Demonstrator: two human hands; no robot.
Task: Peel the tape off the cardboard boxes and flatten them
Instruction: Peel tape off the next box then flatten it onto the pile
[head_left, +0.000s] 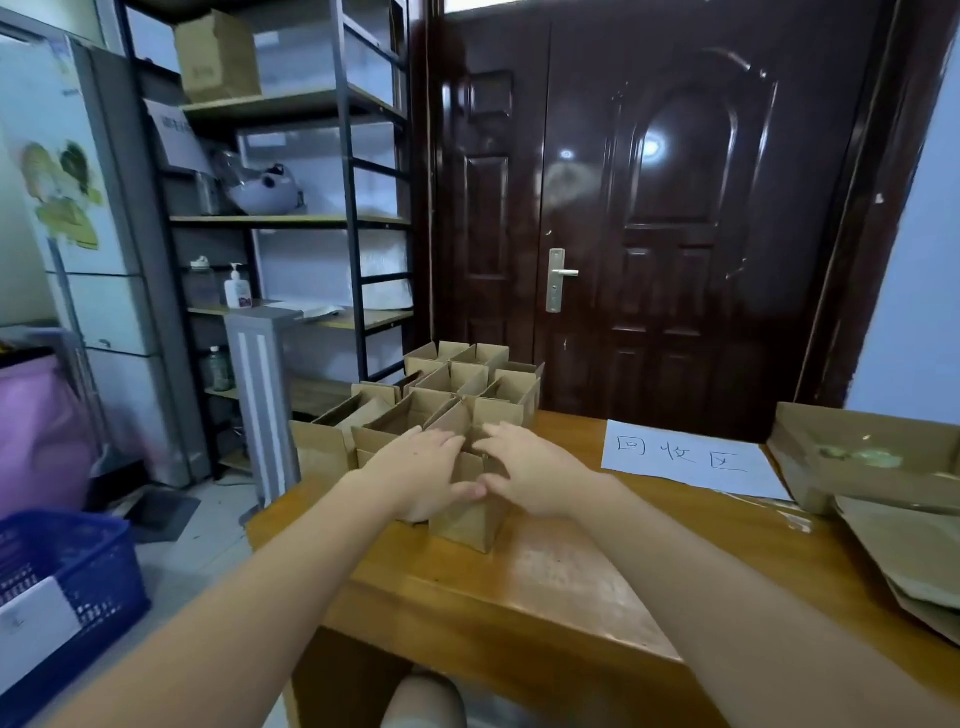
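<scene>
Boxes, small open-topped brown cardboard (457, 395), clustered at the far-left corner of the glossy wooden table (561, 566). Nearest box (470, 512) held between left hand (421, 467) and right hand (524, 473), fingers spread over its rim, thumbs nearly touching. Risk: inward pressure before tape removal may tear the flaps or topple neighbouring boxes

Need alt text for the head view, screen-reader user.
Both hands, left hand and right hand, reach over the nearest small open cardboard box among a cluster on a wooden table; a handwritten paper sign lies to the right.
</scene>
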